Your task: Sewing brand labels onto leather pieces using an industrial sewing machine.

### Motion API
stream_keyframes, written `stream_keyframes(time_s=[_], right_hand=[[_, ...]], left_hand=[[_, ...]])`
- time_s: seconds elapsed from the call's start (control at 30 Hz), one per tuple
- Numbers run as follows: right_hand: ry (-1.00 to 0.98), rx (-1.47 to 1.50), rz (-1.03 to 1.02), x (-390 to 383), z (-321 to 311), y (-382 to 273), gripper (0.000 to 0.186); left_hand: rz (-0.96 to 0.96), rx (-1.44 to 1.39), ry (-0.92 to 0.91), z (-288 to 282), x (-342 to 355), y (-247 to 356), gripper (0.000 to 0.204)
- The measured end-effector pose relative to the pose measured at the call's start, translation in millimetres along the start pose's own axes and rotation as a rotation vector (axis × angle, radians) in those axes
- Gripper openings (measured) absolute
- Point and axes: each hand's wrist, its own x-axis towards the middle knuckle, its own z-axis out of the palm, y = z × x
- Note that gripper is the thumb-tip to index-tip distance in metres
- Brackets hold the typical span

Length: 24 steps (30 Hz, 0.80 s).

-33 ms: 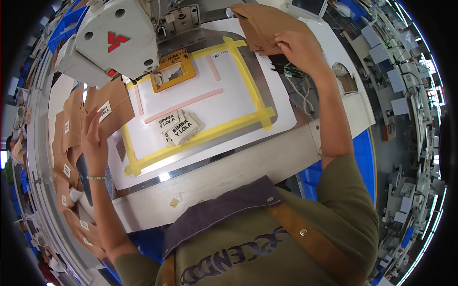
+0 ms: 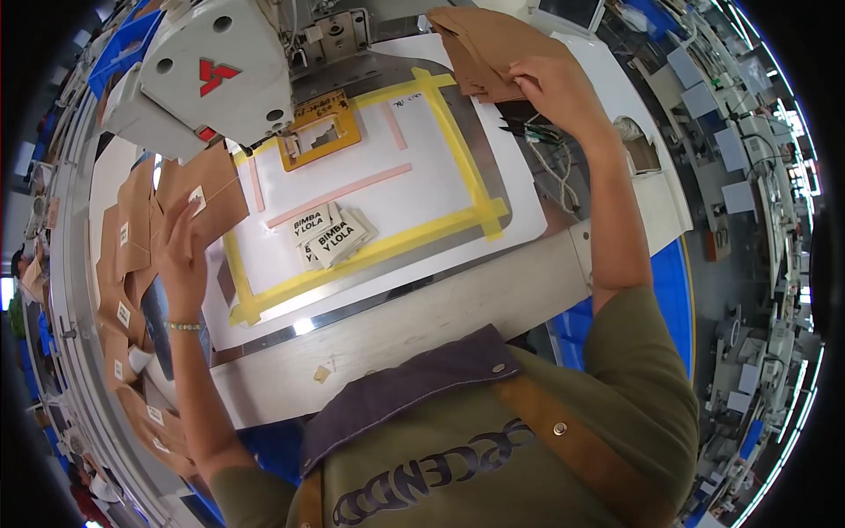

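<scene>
My left hand (image 2: 183, 255) is at the brown cut piece (image 2: 222, 189) with a small white label (image 2: 197, 200), its fingers loosely bent and apart, with nothing visible held. My right hand (image 2: 563, 101) pinches the edge of a stack of brown pieces (image 2: 475, 48) at the back right. Between my hands, a pile of white labels (image 2: 334, 238) lies on a white sheet (image 2: 370, 194) bordered with yellow tape and marked by pink strips. A yellow frame template (image 2: 343, 141) sits under the white machine head (image 2: 202, 70).
More labelled brown pieces (image 2: 119, 308) spread down the left side. A blue bin (image 2: 132, 40) is at the back left, another blue container (image 2: 669, 290) below the right table edge. Cords (image 2: 559, 176) lie beside the plate. Other workstations line both rims, with a person at far left.
My left hand has shifted slightly right and down, a little off the label. My right hand stays at the brown stack with little visible movement.
</scene>
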Motion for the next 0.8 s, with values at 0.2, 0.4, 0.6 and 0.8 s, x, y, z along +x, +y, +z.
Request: stream_keyframes(time_s=[0.2,0.4,0.6,0.8], right_hand=[[0.172,0.301,0.227,4.6,16.7,25.7,0.023],[0.427,0.520,0.321,22.7,17.8,15.8,0.021],[0.192,0.171,-0.282,20.2,25.9,-76.2,0.020],[0.091,0.158,-0.721,10.1,79.1,-140.3,0.018]], left_hand=[[0.077,-0.372,-0.284,31.8,2.2,104.6,0.043],[0.205,-0.288,-0.360,54.3,-8.9,148.9,0.063],[0.454,-0.344,-0.501,69.9,9.9,161.2,0.067],[0.480,-0.320,-0.298,57.6,27.3,161.3,0.059]])
